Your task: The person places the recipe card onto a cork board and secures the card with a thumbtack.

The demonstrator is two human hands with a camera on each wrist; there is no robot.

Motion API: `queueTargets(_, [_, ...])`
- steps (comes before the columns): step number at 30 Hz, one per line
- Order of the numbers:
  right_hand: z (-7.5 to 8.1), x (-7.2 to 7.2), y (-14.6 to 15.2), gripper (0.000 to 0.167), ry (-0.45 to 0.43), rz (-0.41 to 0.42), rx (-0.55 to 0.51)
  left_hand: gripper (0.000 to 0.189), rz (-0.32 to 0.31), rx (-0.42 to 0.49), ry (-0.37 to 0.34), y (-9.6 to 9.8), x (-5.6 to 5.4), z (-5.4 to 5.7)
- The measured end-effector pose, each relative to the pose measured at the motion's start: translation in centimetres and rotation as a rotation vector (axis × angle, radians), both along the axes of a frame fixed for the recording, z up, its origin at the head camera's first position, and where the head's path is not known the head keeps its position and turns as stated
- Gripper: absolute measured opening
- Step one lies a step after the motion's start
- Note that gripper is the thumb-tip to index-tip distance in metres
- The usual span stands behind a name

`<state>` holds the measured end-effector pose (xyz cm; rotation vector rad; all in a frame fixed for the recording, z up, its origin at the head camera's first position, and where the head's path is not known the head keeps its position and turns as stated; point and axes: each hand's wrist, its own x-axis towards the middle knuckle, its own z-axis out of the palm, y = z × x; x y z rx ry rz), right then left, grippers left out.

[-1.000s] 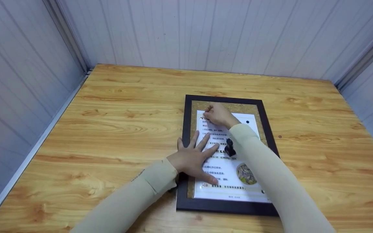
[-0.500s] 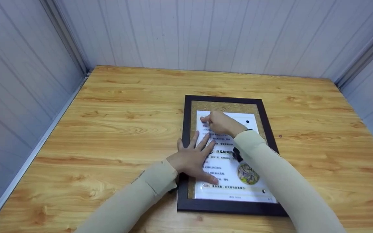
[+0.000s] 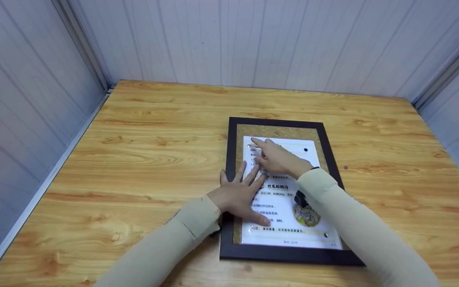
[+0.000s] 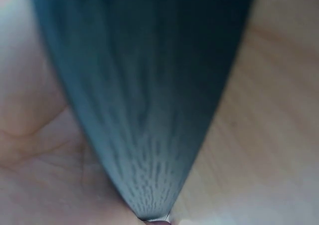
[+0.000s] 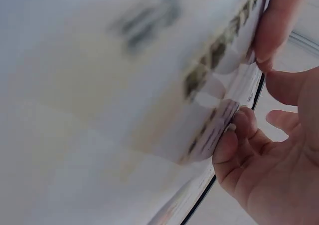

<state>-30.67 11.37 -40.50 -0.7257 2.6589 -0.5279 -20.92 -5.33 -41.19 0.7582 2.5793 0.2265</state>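
A white laminated sheet (image 3: 281, 237) with printed text and a round food picture lies on a cork board (image 3: 277, 130) with a dark frame (image 3: 285, 255). My left hand (image 3: 239, 199) is spread flat across the sheet's left side and the frame's left bar; in the left wrist view the dark bar (image 4: 144, 95) runs beside the palm. My right hand (image 3: 281, 157) is over the sheet's upper part, index finger extended toward the top left corner. A small shiny pin (image 3: 249, 146) sits at that corner. In the right wrist view the right fingertips (image 5: 227, 145) touch the sheet, pinching nothing visible.
A black round pin (image 3: 305, 150) is at the sheet's top right and another pin (image 3: 326, 235) at its lower right. The board lies on a wood-grain table (image 3: 153, 139). White panel walls (image 3: 233, 44) stand behind and at both sides.
The right hand has drawn back slightly right and down from the top left corner, uncovering the pin there. Its fingers have loosened and the index has straightened. The left hand has stayed put.
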Motion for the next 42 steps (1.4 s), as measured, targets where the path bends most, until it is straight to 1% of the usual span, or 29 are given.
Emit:
queueTargets(4, [0.0,0.3,1.3,0.052,0.031,0.008,-0.054,0.114,-0.002,-0.005,0.000,0.3,-0.2,0.0])
queueTargets(7, [0.2,0.5,2.6,0.049,0.019,-0.012,-0.084,0.102,-0.001,0.003,-0.003,0.6,-0.4,-0.1])
queueTargets(10, [0.4,0.6,4.1,0.051,-0.009,-0.066,-0.101,0.093,0.007,0.009,-0.009,0.7,-0.4,-0.2])
queueTargets(13, [0.5,0.6,5.8,0.053,-0.013,-0.133,-0.119,0.091,0.015,0.007,-0.011,0.6,-0.5,-0.2])
queueTargets(17, [1.0,0.3,8.7,0.050,0.037,-0.202,-0.137,0.091,0.018,0.020,-0.013,0.6,-0.5,-0.2])
queueTargets(19, [1.5,0.0,10.4,0.044,0.073,-0.212,-0.129,0.091,0.018,0.029,-0.014,0.6,-0.5,-0.1])
queueTargets(21, [2.0,-0.2,12.1,0.037,0.093,-0.216,-0.102,0.091,0.021,0.032,-0.016,0.6,-0.5,-0.1])
queueTargets(23, [2.4,-0.2,13.6,0.030,0.082,-0.220,-0.063,0.091,0.025,0.022,-0.016,0.6,-0.4,-0.1])
queueTargets(25, [2.7,-0.2,15.0,0.026,0.046,-0.230,-0.024,0.091,0.029,0.014,-0.018,0.6,-0.4,-0.1])
queueTargets(27, [2.9,0.1,16.3,0.025,0.002,-0.233,0.042,0.091,0.029,0.012,-0.014,0.6,-0.2,-0.1])
queueTargets(30, [3.0,0.4,17.9,0.031,-0.103,-0.255,0.132,0.092,0.026,0.022,-0.012,0.6,-0.1,-0.1])
queueTargets(32, [3.0,0.5,18.5,0.037,-0.151,-0.253,0.187,0.091,0.024,0.022,-0.010,0.5,-0.1,0.0])
queueTargets(34, [2.8,0.6,18.8,0.040,-0.188,-0.268,0.204,0.090,0.025,0.025,-0.007,0.4,-0.2,0.0])
queueTargets(36, [2.5,0.5,18.9,0.040,-0.178,-0.267,0.209,0.090,0.025,0.033,-0.004,0.4,-0.3,0.0])
queueTargets(42, [1.9,0.3,18.8,0.024,-0.053,-0.248,0.218,0.091,0.026,0.046,-0.003,0.6,-0.5,0.0])
